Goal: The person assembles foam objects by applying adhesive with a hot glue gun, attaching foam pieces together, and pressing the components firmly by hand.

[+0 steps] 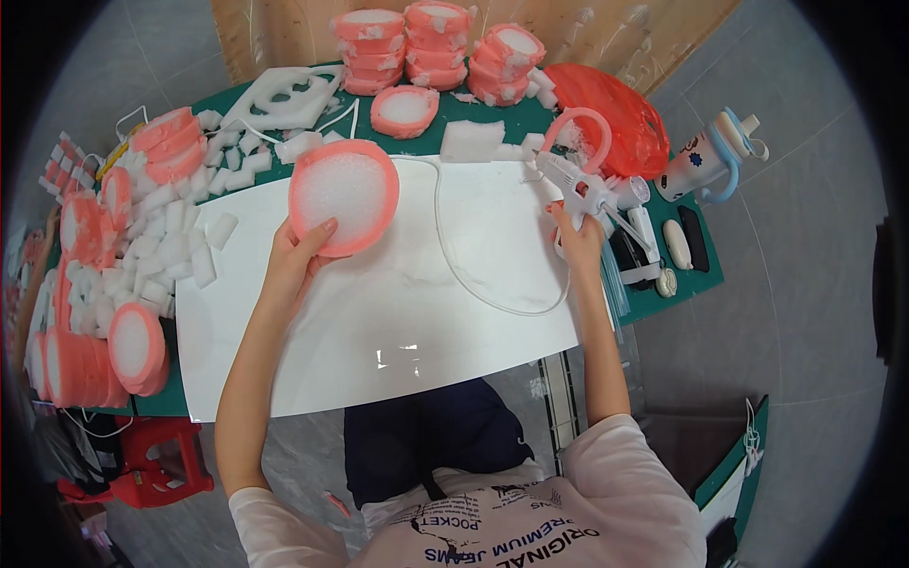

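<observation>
My left hand [301, 254] grips a round foam piece [343, 194], white in the middle with a pink rim, by its lower left edge. The thumb lies on its white face, and the other fingers are mostly hidden behind it. The piece is held above the white sheet [398, 312] that covers the middle of the table. Over the sheet's right side, my right hand [579, 237] is closed around the handle of a white glue gun [573, 185]. Its nozzle points up and to the left. A white cord [450, 256] curves across the sheet from near my right hand.
Stacks of similar pink foam pieces [437, 43] stand at the back, others at the left [139, 346]. Loose white foam blocks [175, 227] are heaped there. A red plastic bag [606, 114] and a white tumbler [701, 161] are at the back right; a red stool [161, 464] stands lower left.
</observation>
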`<action>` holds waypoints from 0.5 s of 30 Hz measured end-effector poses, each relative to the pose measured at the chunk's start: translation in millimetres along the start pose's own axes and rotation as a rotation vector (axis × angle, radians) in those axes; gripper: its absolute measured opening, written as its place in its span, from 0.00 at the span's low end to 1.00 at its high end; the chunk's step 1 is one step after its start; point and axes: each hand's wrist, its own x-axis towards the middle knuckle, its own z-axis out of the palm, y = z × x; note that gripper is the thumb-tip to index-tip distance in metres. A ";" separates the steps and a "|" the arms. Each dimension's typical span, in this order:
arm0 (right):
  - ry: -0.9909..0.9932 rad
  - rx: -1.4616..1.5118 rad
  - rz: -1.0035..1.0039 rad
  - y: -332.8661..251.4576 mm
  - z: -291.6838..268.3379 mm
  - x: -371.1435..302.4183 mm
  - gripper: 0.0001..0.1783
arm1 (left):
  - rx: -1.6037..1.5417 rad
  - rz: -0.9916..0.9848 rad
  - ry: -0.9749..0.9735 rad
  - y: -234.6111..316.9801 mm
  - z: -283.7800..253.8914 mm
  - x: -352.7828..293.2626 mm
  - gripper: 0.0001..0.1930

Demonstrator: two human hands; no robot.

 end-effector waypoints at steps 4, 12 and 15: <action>0.023 0.005 -0.058 -1.7 1.4 -2.1 0.16 | 0.040 -0.012 -0.018 0.7 0.2 -0.4 0.21; 0.023 0.042 -0.061 -4.5 4.3 -1.1 0.15 | 0.025 -0.004 -0.025 0.9 1.3 -0.7 0.22; 0.024 0.062 -0.063 -2.5 5.6 -0.3 0.15 | 0.036 -0.014 -0.002 0.2 2.1 -0.8 0.22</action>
